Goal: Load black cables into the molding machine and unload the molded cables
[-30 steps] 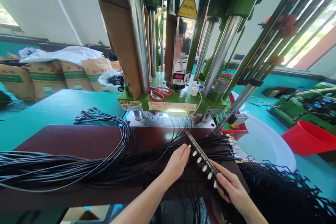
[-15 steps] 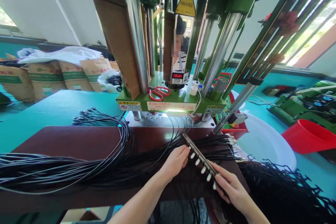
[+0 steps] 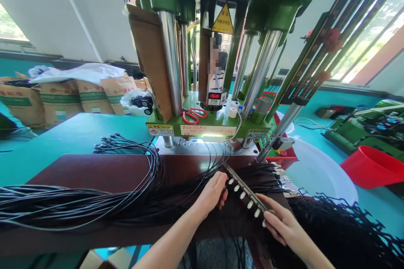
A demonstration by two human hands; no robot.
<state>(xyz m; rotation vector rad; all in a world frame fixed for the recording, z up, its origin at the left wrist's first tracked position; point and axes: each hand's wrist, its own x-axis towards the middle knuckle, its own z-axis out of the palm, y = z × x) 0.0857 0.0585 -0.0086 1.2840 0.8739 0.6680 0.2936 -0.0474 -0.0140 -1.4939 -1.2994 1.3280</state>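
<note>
My right hand (image 3: 282, 222) grips the near end of a narrow metal bar (image 3: 246, 189), thumb on top and fingers beneath. The bar slants from that hand up toward the press, and several pale connectors (image 3: 242, 195) stick out along its left side. Beside the bar's far end is my left hand (image 3: 213, 195), its fingers curled closed by the first connector. Whatever those fingers pinch is hidden. Black cables (image 3: 176, 189) run across the brown board (image 3: 101, 168) under and beyond the hands, and a few thin ones rise to the press base.
A green press (image 3: 208, 130) stands straight ahead, with red-handled scissors (image 3: 194, 115) on its lower plate. Cable ends with metal tips (image 3: 279, 172) lie right of the bar. A heap of black parts (image 3: 341, 227), a white basin (image 3: 322, 172) and a red bucket (image 3: 375, 168) are farther right.
The view has tilted up slightly, showing more of the press top. My right hand and the bar's near end appear a little farther right; my left hand stays by the far end.
</note>
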